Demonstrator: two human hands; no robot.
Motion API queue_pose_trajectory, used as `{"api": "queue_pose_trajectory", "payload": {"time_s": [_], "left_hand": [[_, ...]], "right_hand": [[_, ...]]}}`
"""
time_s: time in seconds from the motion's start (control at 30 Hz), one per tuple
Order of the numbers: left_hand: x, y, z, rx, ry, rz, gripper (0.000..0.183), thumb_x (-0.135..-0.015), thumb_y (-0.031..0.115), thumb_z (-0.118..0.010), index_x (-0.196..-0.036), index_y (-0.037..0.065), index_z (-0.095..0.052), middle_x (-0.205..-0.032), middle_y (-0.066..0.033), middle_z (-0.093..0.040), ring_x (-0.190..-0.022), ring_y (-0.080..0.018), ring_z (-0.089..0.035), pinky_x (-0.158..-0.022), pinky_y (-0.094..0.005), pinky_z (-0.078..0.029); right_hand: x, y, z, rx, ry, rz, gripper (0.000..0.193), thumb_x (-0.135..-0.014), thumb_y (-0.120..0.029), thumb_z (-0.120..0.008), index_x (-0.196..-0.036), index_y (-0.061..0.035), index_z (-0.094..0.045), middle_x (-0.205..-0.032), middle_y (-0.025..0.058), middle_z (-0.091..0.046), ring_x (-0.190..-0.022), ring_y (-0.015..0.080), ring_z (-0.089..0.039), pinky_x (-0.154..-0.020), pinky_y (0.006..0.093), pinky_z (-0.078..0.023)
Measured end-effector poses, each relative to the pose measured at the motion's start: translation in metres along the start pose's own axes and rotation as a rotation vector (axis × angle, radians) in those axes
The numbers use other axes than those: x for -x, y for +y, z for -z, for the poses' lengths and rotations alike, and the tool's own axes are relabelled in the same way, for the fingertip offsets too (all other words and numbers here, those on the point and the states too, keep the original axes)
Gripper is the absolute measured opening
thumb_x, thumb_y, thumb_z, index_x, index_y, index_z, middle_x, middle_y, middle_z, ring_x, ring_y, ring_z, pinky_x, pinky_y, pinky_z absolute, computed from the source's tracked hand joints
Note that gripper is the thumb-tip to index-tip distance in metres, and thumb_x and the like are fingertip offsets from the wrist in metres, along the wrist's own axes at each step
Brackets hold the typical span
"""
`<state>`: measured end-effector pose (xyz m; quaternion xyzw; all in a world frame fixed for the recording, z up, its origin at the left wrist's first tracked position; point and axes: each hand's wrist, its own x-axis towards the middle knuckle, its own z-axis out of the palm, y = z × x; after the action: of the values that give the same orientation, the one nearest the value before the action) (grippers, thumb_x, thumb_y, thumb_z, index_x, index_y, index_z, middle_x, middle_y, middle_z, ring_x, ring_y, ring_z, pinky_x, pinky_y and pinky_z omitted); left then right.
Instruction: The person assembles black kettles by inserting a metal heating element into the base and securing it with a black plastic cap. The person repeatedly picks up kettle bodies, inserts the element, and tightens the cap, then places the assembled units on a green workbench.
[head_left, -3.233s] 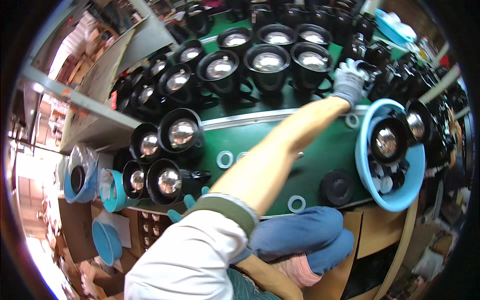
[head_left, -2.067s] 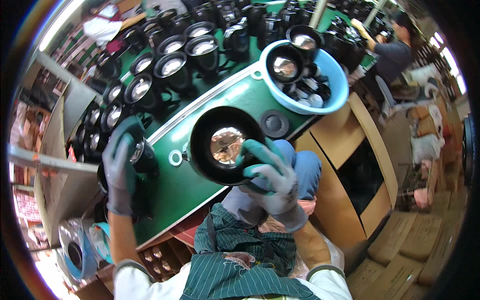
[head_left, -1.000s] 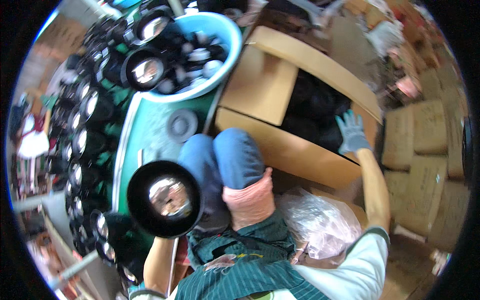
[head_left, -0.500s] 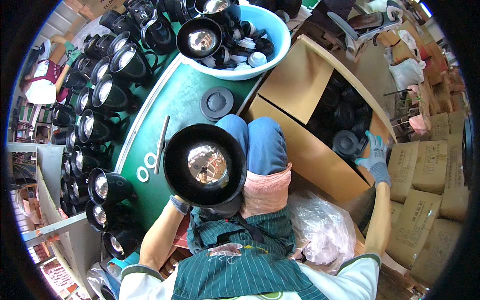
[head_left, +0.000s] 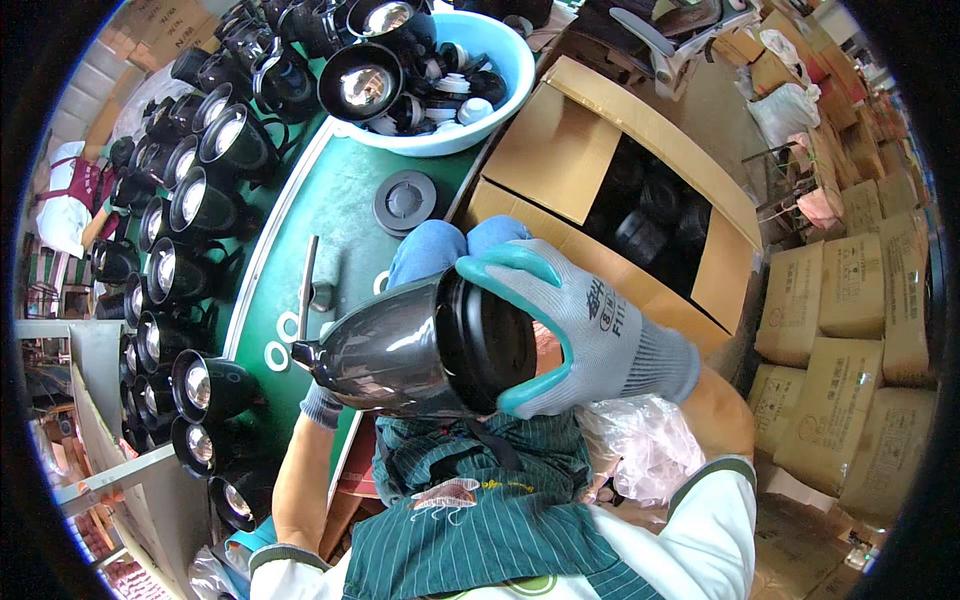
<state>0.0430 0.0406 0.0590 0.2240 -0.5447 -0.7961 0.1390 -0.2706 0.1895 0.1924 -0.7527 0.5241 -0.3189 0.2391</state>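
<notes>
Tilted on its side above my lap is a glossy black jug body (head_left: 390, 345), its wide end turned to the right. My left hand (head_left: 322, 403), gloved in grey, supports it from the left; most of its fingers are hidden behind the jug. At the wide end sits a round black base cap (head_left: 500, 345). My right hand (head_left: 575, 325), in a grey and teal glove, is closed round this cap, thumb and fingers spread across its rim. The jug's mirrored inside is covered by the cap. Another dark round cap (head_left: 405, 202) lies on the green table (head_left: 345, 175).
Several black jugs (head_left: 200, 205) stand on the left. A light blue basin (head_left: 450, 145) holds black and white lids. Black caps fill an open cardboard box (head_left: 540, 155) on the right. White rings (head_left: 276, 356) and a metal rod (head_left: 308, 275) lie on the table. Stacked cartons (head_left: 830, 390) stand far right.
My right hand has come from the box to the jug with a black cap, now at its wide end. The jug has turned from mouth-up to sideways, facing right.
</notes>
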Motion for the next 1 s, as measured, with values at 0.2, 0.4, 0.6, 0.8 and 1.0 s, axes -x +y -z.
{"api": "queue_pose_trajectory", "payload": {"time_s": [0.2, 0.4, 0.6, 0.8, 1.0], "left_hand": [[0.011, 0.001, 0.005, 0.029, -0.020, 0.043, 0.033, -0.087, 0.018, -0.073, -0.115, 0.001, -0.073, -0.105, -0.0132, -0.076, -0.092, -0.0258, -0.074, -0.086, -0.0360, -0.058], [-0.001, 0.010, 0.005, 0.038, 0.161, 0.009, 0.031, -0.087, 0.018, -0.073, -0.112, 0.000, -0.075, -0.102, -0.0135, -0.077, -0.090, -0.0255, -0.075, -0.085, -0.0355, -0.059], [0.001, 0.067, -0.022, -1.231, 0.442, -0.427, 0.029, -0.086, 0.017, -0.071, -0.110, 0.003, -0.077, -0.101, -0.0151, -0.078, -0.092, -0.0270, -0.076, -0.085, -0.0349, -0.059], [0.002, 0.084, -0.036, -1.434, 0.218, -0.920, 0.028, -0.080, 0.016, -0.073, -0.106, 0.008, -0.078, -0.101, -0.0128, -0.077, -0.093, -0.0292, -0.077, -0.086, -0.0412, -0.061], [0.011, 0.005, 0.016, -0.146, 0.390, -0.201, 0.029, -0.095, 0.010, -0.064, -0.120, -0.002, -0.070, -0.105, -0.0104, -0.076, -0.095, -0.0219, -0.074, -0.090, -0.0335, -0.059]], "right_hand": [[0.011, 0.007, -0.028, -0.205, 0.165, 0.014, 0.109, -0.061, -0.044, -0.098, -0.149, -0.0005, -0.050, -0.144, 0.0200, -0.053, -0.131, 0.0387, -0.055, -0.110, 0.0463, -0.046], [0.028, 0.017, -0.035, -0.262, 0.233, -0.157, 0.109, -0.060, -0.047, -0.098, -0.147, -0.0003, -0.052, -0.143, 0.0179, -0.056, -0.131, 0.0328, -0.057, -0.111, 0.0439, -0.045], [0.054, 0.068, -0.090, -1.031, 0.204, -0.749, 0.071, -0.086, -0.038, -0.077, -0.143, -0.0011, -0.055, -0.125, 0.0120, -0.066, -0.120, 0.0204, -0.061, -0.105, 0.0354, -0.047], [0.077, 0.083, -0.109, -1.084, -0.028, -0.782, 0.088, -0.088, -0.054, -0.070, -0.153, -0.0042, -0.039, -0.141, 0.0181, -0.054, -0.134, 0.0282, -0.051, -0.111, 0.0430, -0.042], [0.067, 0.027, -0.068, -0.204, 0.223, -0.267, 0.104, -0.089, -0.070, -0.063, -0.162, -0.0073, -0.024, -0.157, 0.0243, -0.042, -0.147, 0.0361, -0.040, -0.118, 0.0506, -0.037]]}}
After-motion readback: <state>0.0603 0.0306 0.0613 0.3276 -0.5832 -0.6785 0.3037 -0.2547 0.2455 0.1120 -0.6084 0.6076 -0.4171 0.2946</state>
